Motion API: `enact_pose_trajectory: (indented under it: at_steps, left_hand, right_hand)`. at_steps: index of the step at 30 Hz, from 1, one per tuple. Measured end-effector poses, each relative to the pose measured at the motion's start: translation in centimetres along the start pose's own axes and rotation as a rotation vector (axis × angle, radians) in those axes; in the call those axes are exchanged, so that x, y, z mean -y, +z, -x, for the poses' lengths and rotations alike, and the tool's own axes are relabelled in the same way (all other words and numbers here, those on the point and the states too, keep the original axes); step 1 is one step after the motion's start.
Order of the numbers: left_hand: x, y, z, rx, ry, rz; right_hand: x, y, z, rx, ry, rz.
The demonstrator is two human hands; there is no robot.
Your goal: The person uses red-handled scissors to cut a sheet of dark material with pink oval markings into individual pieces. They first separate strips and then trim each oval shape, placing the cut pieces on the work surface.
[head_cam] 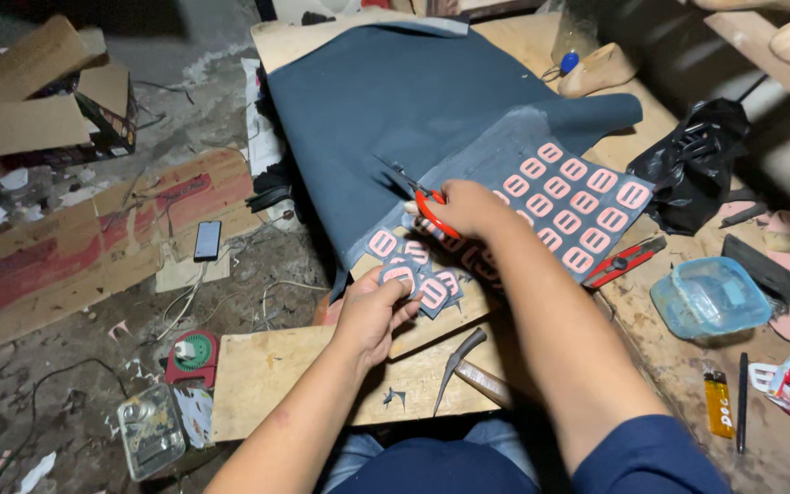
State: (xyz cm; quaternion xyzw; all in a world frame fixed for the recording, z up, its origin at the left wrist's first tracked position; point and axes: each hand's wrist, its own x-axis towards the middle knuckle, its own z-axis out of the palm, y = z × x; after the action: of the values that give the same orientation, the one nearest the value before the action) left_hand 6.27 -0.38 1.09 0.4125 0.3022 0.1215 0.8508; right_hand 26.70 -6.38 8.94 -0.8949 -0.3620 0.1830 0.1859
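Big dark blue-grey material sheet (413, 101) is draped over the wooden workbench (322, 366), its near corner printed with rows of pink rectangular labels (578, 206). Looks thin, light and floppy, so it probably needs support close to the cut line; best taken at the edge just beside the blades, not far out where it sags.

Right hand (468, 209) is closed through the red-handled scissors (427, 206), blades pointing left into the sheet edge; blade gap too small to tell.

Left hand (372, 306) pinches a small fan of cut label pieces (418, 284) between thumb and fingers, just below the scissors. The pieces look light and bendy, likely to slip against each other.

Bench: rough board with a curved-blade knife (459, 366) near the front edge. To the right lie a red utility cutter (624, 263), a clear blue plastic tub (710, 297), a black plastic bag (697, 160), a yellow lighter (718, 402) and a wooden shoe last (596, 69).

Floor left: dim, dirty concrete with flattened cardboard (93, 238), an open box (48, 91), a phone (207, 240) and loose cables.
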Motion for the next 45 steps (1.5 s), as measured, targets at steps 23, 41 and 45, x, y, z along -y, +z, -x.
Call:
enact_pose_trajectory:
  at_steps: [23,41,45]
  left_hand:
    - [-1.1,0.2,1.5,0.07,0.136,-0.033]
    - [-0.2,-0.2,2.4,0.083,0.168,-0.084]
    - [-0.6,-0.5,2.6,0.076,0.14,-0.078]
  right_hand:
    - [-5.6,8.8,13.4,0.258,-0.236,-0.833]
    - [-5.3,10.0,14.3,0.285,-0.129,-0.916]
    - [-4.9,9.1,14.5,0.33,-0.05,-0.911]
